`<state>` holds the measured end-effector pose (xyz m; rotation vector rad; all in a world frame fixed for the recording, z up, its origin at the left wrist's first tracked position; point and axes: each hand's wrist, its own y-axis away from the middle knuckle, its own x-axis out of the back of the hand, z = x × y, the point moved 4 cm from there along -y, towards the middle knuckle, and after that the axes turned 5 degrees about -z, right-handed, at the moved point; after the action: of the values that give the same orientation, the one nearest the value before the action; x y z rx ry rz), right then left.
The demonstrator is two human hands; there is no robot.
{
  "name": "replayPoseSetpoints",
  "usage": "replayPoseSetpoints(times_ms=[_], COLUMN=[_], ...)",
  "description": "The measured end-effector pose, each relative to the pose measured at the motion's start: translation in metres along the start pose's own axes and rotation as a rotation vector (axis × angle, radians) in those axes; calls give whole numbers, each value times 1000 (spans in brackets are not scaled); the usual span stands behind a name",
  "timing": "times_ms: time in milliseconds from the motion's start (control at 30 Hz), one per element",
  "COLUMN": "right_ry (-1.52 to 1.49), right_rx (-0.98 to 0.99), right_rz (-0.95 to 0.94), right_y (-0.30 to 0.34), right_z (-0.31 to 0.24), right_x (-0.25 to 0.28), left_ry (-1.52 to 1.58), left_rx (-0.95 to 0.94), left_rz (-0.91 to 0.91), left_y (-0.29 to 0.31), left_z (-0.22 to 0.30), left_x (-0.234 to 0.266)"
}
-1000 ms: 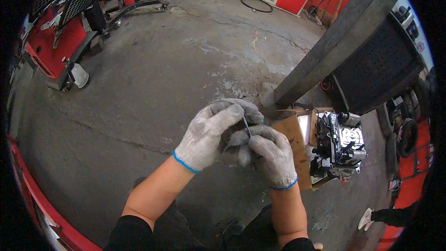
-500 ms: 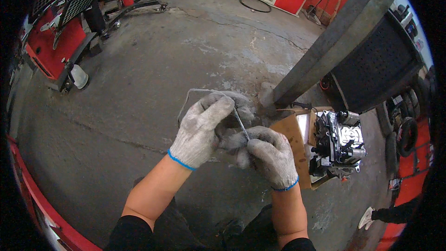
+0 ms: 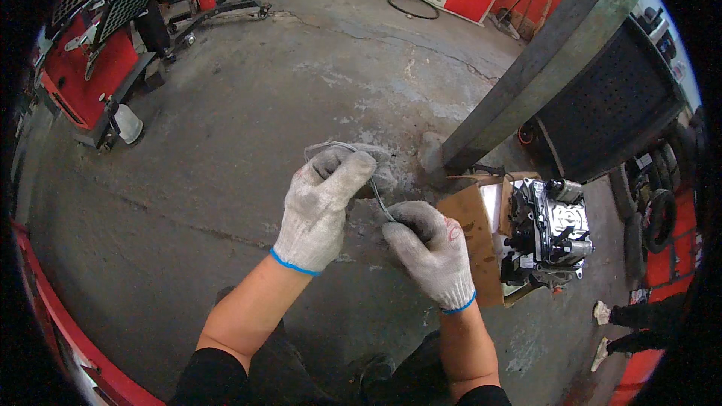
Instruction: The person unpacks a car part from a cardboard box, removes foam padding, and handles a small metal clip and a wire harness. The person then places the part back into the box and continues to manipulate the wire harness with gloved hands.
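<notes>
A thin, pale grey strand [image 3: 380, 197], like a wire or a cord, runs between my gloved hands. My left hand [image 3: 322, 199] pinches it between thumb and forefinger, and a loop of it arches above the knuckles. Lower and to the right, my right hand [image 3: 436, 250] has its thumb and forefinger closed on the strand's other stretch. Both knitted gloves are whitish, dirty at the fingers, with blue cuffs. Glove and blur hide parts of the strand, so its exact kind and far end cannot be made out.
Right of my hands, a metal mechanical unit [image 3: 560, 225] sits on an opened cardboard box [image 3: 474, 237]. Behind it a grey steel post [image 3: 526, 75] slants up beside a black perforated panel [image 3: 617, 105]. A person's legs [image 3: 639, 327] show at lower right; a red machine [image 3: 90, 83] stands left.
My right hand has turned and shifted slightly left, with its fingers curled in more. The strand's loop over my left hand has shrunk. The other person's legs have come further into view.
</notes>
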<state>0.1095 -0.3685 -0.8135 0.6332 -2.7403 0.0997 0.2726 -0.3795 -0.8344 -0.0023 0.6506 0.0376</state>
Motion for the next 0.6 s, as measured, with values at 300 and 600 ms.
replayPoseSetpoints(times_ms=[300,600], right_ry=[139,-50], right_rx=[44,9], right_rz=[25,47], right_y=[-1,-5], right_z=[-3,11], right_x=[4,10], left_ry=[-122,-183], left_rx=[32,211], left_rz=[-117,-254], left_y=[-1,-2], left_z=[-6,-10], left_x=[-2,-6])
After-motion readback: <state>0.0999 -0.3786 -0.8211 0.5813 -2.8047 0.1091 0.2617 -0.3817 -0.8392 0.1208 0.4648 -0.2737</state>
